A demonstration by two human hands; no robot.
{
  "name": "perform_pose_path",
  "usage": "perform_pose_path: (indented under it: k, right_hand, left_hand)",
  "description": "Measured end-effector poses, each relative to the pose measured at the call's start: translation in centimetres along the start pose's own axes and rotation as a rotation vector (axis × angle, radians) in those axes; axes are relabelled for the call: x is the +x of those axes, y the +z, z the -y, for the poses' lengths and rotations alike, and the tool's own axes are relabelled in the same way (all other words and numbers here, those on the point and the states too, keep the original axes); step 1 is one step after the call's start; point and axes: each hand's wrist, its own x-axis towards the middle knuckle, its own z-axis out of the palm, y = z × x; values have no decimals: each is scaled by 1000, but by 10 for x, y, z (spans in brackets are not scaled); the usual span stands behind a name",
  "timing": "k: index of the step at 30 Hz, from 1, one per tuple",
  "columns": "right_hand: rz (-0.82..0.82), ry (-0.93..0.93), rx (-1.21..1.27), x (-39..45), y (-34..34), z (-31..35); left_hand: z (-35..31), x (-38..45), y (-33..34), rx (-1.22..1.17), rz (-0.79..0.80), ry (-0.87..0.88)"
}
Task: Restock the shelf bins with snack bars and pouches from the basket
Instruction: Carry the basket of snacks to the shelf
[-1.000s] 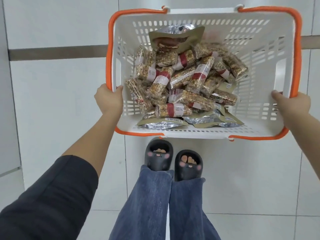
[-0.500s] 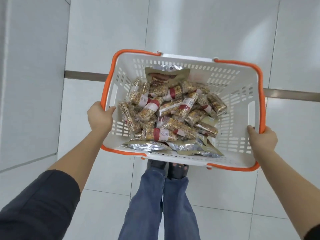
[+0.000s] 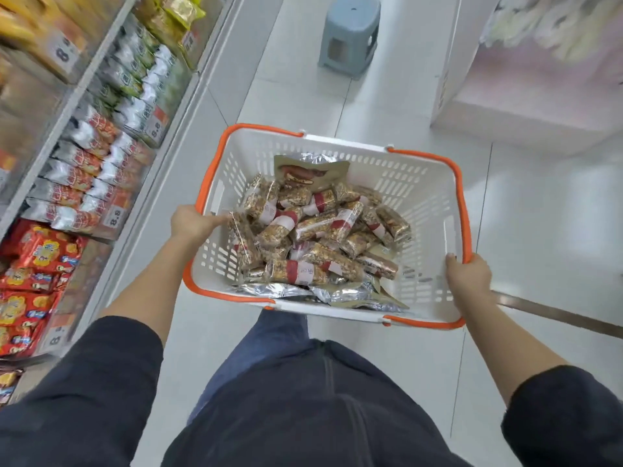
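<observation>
Shelves (image 3: 77, 136) have come into view at frame left. Left hand (image 3: 194, 224) and right hand (image 3: 468, 276) grip the basket (image 3: 421, 197) rims; the left is nearer them.

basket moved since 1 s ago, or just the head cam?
Cannot tell: the camera swung, and no fixed thing is shared. Both hands, left and right, grip the basket rim as before.

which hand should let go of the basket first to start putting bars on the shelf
Probably the left hand. The shelf runs along the person's left side, and that hand grips the basket rim right beside the snack bars. The right hand holds the far rim, away from the shelf.
</observation>
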Motion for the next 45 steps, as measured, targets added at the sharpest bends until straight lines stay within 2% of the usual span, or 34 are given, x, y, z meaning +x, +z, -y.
perform_pose_path:
  k: [6,11,19,26,29,33,39,45]
  right_hand:
    - [38,-40,-25,47,30,125]
    - [6,-134,-28,98,43,227]
    - [48,-168,2,235,78,338]
    - [161,-253,-15,403,69,497]
    - [184,-217,-8,460,53,545]
    - [179,-215,-8,522,43,599]
    - [187,-237,-95,611,65,682]
    - [207,-258,-155,672,105,778]
  left_hand:
    - [-41,73,-33,-67,-15,-130]
    - [-100,134,-45,-108,-64,-149]
    - [-230,236,-20,-155,-112,-197]
    - [-370,324,17,-197,-157,-302]
    - [-446,368,23,-131,-148,-253]
    - [-527,423,31,-156,-173,-205]
    - [-583,506,51,-201,-149,-258]
    - [-640,599,44,-199,-125,-290]
